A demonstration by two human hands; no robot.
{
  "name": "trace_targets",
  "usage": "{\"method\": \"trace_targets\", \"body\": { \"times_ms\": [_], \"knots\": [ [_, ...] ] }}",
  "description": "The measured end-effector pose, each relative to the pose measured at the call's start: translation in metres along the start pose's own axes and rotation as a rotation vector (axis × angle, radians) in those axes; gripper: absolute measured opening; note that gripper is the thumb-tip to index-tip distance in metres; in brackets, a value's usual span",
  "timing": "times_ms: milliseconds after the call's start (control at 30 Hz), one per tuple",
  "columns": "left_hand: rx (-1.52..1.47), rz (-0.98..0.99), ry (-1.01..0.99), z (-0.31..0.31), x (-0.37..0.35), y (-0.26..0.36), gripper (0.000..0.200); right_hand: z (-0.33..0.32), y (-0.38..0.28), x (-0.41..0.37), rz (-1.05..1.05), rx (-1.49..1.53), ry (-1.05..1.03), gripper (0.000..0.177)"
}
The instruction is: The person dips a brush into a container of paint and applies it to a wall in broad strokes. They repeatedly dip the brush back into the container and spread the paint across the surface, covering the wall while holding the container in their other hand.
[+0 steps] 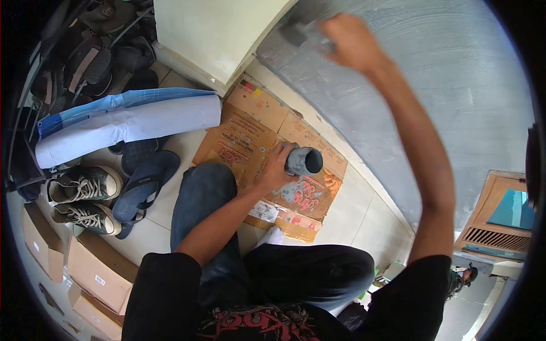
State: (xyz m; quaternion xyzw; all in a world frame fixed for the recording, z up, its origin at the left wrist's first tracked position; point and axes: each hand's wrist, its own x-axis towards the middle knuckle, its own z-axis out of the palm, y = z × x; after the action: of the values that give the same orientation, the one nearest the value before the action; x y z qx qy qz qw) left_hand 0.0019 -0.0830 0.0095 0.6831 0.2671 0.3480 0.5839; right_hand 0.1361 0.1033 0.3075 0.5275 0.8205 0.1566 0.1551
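Two hands busy: your right hand (352,40) is closed round a grey-smeared scraper (298,31), pressed to the wall (432,85). Well below it, your left hand (277,167) grips the grey pot (304,161) on the cardboard (250,136). Spreading stroke, I'd say; next calls for a steady reload.
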Motion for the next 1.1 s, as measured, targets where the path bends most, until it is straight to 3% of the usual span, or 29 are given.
{"method": "trace_targets", "body": {
  "times_ms": [33,67,100,167,200,233,300,367,433,500,600,633,733,833,967,1067,1100],
  "knots": [
    [-0.005,0.005,0.001,0.001,-0.001,0.001,0.087,-0.034,0.015,-0.009,0.013,-0.057,0.010,0.038],
    [-0.015,0.011,0.004,0.003,-0.002,0.000,0.087,-0.062,0.039,-0.025,-0.052,-0.094,0.160,0.043],
    [-0.008,0.027,0.012,0.004,-0.002,0.000,0.088,-0.108,0.046,-0.027,-0.129,-0.101,0.225,0.021],
    [-0.008,0.049,0.022,0.003,-0.003,0.000,0.090,-0.175,0.097,-0.039,-0.466,-0.533,0.666,0.034],
    [-0.017,0.039,-0.002,0.001,-0.003,0.001,0.090,-0.213,0.083,-0.040,-0.570,-0.357,0.691,0.034],
    [-0.024,0.029,-0.027,-0.001,-0.004,0.002,0.090,-0.242,0.090,-0.045,-0.528,-0.324,0.695,0.033],
    [-0.047,0.014,-0.028,-0.002,-0.003,0.000,0.090,-0.298,0.082,-0.069,-0.418,-0.578,0.624,0.029],
    [-0.066,-0.006,-0.030,-0.002,-0.004,-0.003,0.089,-0.325,0.082,-0.083,-0.384,-0.645,0.549,0.025],
    [-0.079,-0.001,-0.021,-0.001,-0.004,-0.005,0.090,-0.303,0.060,-0.081,-0.352,-0.155,0.462,0.024],
    [-0.068,-0.012,-0.026,-0.002,-0.004,-0.005,0.090,-0.253,0.046,-0.076,-0.399,0.126,0.442,0.023],
    [-0.051,-0.020,-0.038,-0.006,-0.004,-0.001,0.090,-0.132,-0.010,-0.059,-0.305,0.172,0.264,0.034],
    [-0.046,-0.014,-0.049,-0.008,-0.004,-0.002,0.090,-0.097,-0.028,-0.040,-0.202,0.182,-0.044,0.026],
    [-0.063,0.021,0.031,-0.002,-0.001,-0.007,0.089,0.034,-0.046,-0.007,-0.150,0.271,-0.064,0.025],
    [-0.044,-0.036,0.020,-0.004,0.002,-0.003,0.087,0.101,-0.035,0.010,-0.112,0.254,-0.036,0.024],
    [-0.046,-0.040,0.002,-0.003,0.004,-0.004,0.085,0.069,-0.007,0.006,-0.112,0.073,0.025,0.023],
    [-0.106,-0.033,0.020,0.002,0.001,-0.006,0.083,-0.074,0.035,-0.027,-0.084,-0.125,0.099,0.020],
    [-0.094,-0.029,0.011,0.004,0.000,-0.005,0.087,-0.122,0.064,-0.043,-0.091,-0.225,0.166,0.025]
  ]
}}
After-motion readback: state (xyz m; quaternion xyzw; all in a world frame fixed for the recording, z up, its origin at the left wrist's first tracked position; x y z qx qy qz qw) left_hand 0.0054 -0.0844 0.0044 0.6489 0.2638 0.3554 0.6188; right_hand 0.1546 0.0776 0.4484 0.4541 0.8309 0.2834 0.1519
